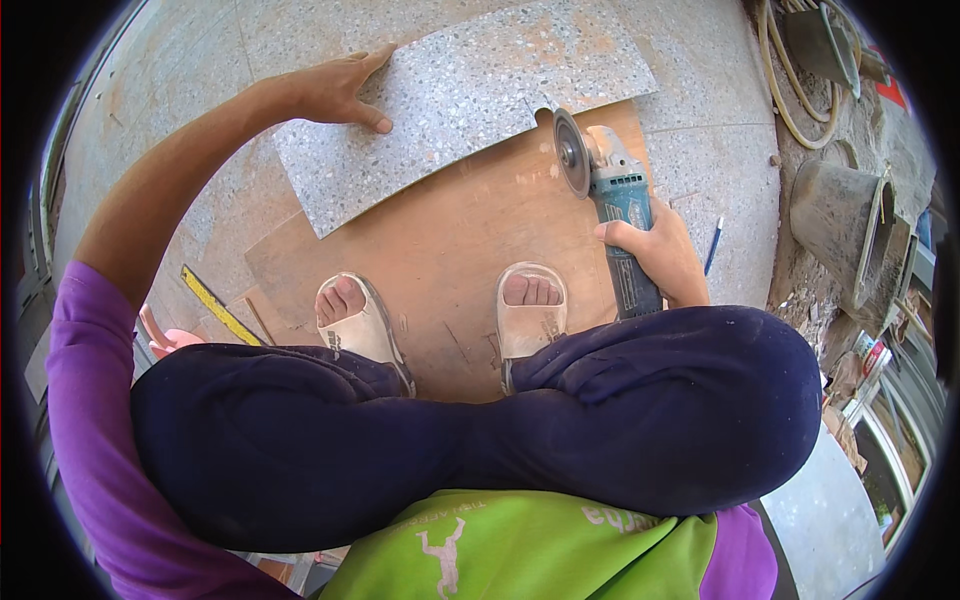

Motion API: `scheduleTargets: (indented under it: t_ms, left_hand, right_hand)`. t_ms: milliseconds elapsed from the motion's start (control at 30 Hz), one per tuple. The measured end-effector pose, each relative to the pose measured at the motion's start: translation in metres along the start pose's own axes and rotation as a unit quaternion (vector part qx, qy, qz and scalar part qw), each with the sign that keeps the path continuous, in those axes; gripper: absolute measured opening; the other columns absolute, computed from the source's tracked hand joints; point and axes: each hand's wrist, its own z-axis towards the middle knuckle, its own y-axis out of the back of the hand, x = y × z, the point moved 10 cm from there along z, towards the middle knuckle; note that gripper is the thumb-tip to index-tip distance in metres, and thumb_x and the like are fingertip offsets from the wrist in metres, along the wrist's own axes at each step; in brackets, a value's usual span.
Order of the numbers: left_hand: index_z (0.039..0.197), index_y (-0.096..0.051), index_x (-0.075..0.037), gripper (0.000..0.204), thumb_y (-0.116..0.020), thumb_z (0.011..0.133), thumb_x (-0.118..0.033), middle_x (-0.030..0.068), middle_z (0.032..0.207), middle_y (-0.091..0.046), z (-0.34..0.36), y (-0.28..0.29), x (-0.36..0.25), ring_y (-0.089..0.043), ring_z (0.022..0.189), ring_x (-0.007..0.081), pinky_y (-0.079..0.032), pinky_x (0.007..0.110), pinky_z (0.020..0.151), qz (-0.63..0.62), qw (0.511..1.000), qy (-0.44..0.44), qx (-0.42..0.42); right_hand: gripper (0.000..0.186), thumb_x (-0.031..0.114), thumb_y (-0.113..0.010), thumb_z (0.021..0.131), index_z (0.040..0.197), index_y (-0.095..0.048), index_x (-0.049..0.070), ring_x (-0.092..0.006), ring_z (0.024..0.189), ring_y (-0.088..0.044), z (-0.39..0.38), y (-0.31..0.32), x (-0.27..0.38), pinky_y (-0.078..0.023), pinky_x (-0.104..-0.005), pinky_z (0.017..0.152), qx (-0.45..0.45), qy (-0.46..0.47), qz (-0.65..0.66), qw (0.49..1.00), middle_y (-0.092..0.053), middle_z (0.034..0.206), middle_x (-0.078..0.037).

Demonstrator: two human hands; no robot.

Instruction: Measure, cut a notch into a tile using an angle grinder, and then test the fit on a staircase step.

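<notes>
At the upper centre of the frame, a flat grey speckled stone slab (460, 110) overlaps a flat brown wooden board (450, 230); the left hand (345, 92), spread wide, touches the slab's left end. Right of centre, the right hand (665, 252) grips a teal-and-black cylindrical angle grinder (622, 205), its round grey disc (570, 152) near the slab's lower edge.

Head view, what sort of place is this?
Probably a building or renovation site: the right hand holds a grinder, a speckled slab lies ahead, and a dirty bucket lies to the right.
</notes>
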Motion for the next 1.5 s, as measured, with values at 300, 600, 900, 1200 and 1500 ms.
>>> scheduleTargets:
  t_ms: [300, 600, 900, 1200, 1500]
  left_hand:
    - [0.163, -0.003, -0.016, 0.124, -0.072, 0.076, -0.070, 0.0328, 0.158, -0.028, -0.003, 0.002, -0.002, -0.034, 0.146, 0.0438, -0.029, 0.050, 0.122, 0.030, 0.999, -0.012, -0.016]
    - [0.162, -0.006, -0.007, 0.110, -0.063, 0.088, -0.064, 0.0378, 0.150, -0.038, -0.006, 0.001, -0.010, -0.046, 0.137, 0.0478, -0.039, 0.050, 0.116, 0.020, 1.000, -0.011, -0.009]
    - [0.145, -0.042, 0.004, 0.074, -0.048, 0.102, -0.056, 0.0348, 0.130, -0.058, 0.020, 0.008, 0.003, -0.062, 0.117, 0.0444, -0.048, 0.048, 0.104, -0.129, 0.989, 0.006, -0.077]
    - [0.127, -0.062, 0.005, 0.068, -0.054, 0.099, -0.056, 0.0260, 0.124, -0.065, 0.035, 0.015, -0.002, -0.061, 0.119, 0.0353, -0.044, 0.045, 0.105, -0.266, 0.960, 0.045, -0.072]
    - [0.126, -0.062, 0.004, 0.069, -0.052, 0.099, -0.059, 0.0258, 0.125, -0.064, 0.038, 0.005, 0.003, -0.061, 0.117, 0.0350, -0.044, 0.045, 0.105, -0.272, 0.959, 0.065, -0.040]
  right_hand:
    - [0.046, 0.028, -0.078, 0.074, 0.102, -0.067, -0.006, -0.0177, 0.073, -0.063, 0.000, 0.003, 0.000, -0.050, -0.0331, 0.067, -0.016, 0.018, -0.012, 1.000, -0.068, 0.083, -0.012]
    - [0.052, 0.034, -0.081, 0.071, 0.101, -0.068, -0.007, -0.0248, 0.075, -0.067, 0.001, 0.002, -0.005, -0.051, -0.0375, 0.071, -0.020, 0.015, -0.005, 1.000, -0.070, 0.084, -0.018]
    - [0.053, 0.028, -0.081, 0.071, 0.107, -0.065, -0.007, -0.0200, 0.079, -0.064, -0.007, 0.011, 0.004, -0.051, -0.0347, 0.073, -0.020, 0.007, -0.020, 1.000, -0.068, 0.090, -0.014]
    - [0.055, 0.035, -0.082, 0.070, 0.103, -0.067, -0.007, -0.0269, 0.080, -0.068, -0.007, 0.017, 0.002, -0.052, -0.0382, 0.075, -0.048, 0.045, -0.023, 0.998, -0.070, 0.087, -0.020]
    - [0.055, 0.035, -0.082, 0.068, 0.101, -0.067, -0.007, -0.0263, 0.072, -0.067, 0.012, 0.021, 0.004, -0.052, -0.0373, 0.068, -0.011, 0.047, -0.052, 0.997, -0.070, 0.082, -0.019]
